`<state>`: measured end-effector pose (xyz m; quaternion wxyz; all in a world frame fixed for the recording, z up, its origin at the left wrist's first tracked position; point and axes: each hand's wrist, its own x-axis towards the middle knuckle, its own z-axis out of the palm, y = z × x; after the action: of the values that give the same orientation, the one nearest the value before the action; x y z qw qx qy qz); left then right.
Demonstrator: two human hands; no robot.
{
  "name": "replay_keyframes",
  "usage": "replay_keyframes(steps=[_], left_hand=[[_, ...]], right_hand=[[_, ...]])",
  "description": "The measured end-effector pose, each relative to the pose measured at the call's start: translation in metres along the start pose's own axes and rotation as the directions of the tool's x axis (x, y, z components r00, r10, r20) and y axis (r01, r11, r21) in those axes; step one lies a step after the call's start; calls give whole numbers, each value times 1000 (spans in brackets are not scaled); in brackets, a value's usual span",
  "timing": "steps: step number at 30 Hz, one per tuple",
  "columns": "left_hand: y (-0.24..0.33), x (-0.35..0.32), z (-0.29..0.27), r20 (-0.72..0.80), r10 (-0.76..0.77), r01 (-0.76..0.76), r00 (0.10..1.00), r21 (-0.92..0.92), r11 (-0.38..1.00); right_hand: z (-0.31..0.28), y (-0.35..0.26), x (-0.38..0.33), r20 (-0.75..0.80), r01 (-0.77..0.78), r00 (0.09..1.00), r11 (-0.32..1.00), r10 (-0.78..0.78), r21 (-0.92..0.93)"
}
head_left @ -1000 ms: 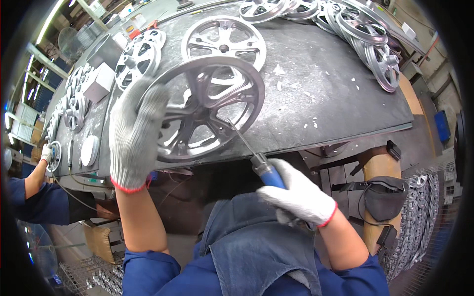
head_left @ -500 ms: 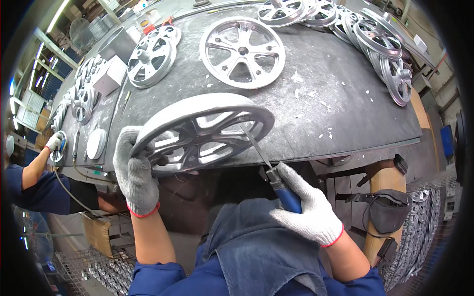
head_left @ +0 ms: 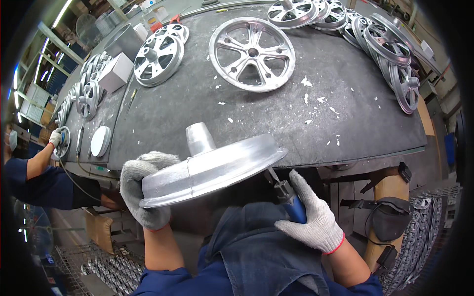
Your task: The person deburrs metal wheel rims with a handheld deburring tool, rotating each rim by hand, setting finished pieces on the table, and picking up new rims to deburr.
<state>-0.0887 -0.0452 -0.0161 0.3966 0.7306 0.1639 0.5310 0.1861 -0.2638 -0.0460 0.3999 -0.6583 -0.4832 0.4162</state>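
Note:
A silver cast metal wheel (head_left: 222, 170) is held tilted over the table's front edge, its hub stub pointing up. My left hand (head_left: 136, 182), in a grey-white knit glove, is closed around the wheel's left rim. My right hand (head_left: 316, 224), in a similar glove with a red cuff, wraps around a blue-handled tool (head_left: 294, 206) with a narrow metal blade. The blade's tip is hidden behind or beneath the wheel's right rim, so contact cannot be made out.
Another spoked wheel (head_left: 253, 81) lies on the dark tabletop (head_left: 197, 106) among pale flakes (head_left: 306, 98). Stacked wheels (head_left: 387, 44) line the right edge; more wheels (head_left: 159, 59) and a white box (head_left: 116, 72) stand left. A co-worker's gloved hand (head_left: 56, 137) is at far left.
The wheel has turned over from its open spoked underside to its rim and hub stub, and sits lower. My right hand and the tool have shifted slightly right and down.

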Motion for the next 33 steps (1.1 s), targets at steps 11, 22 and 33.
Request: replay_keyframes(steps=[11,22,33], left_hand=[[16,65,32,-107,-344,352,933,74,933],[23,74,43,-95,-352,363,931,141,921],[35,67,57,-127,-310,328,942,168,929]], right_hand=[[-4,-28,36,176,-326,943,891,283,317],[-9,-45,38,262,-361,923,865,280,348],[-1,-29,34,455,-434,890,284,-10,855]])
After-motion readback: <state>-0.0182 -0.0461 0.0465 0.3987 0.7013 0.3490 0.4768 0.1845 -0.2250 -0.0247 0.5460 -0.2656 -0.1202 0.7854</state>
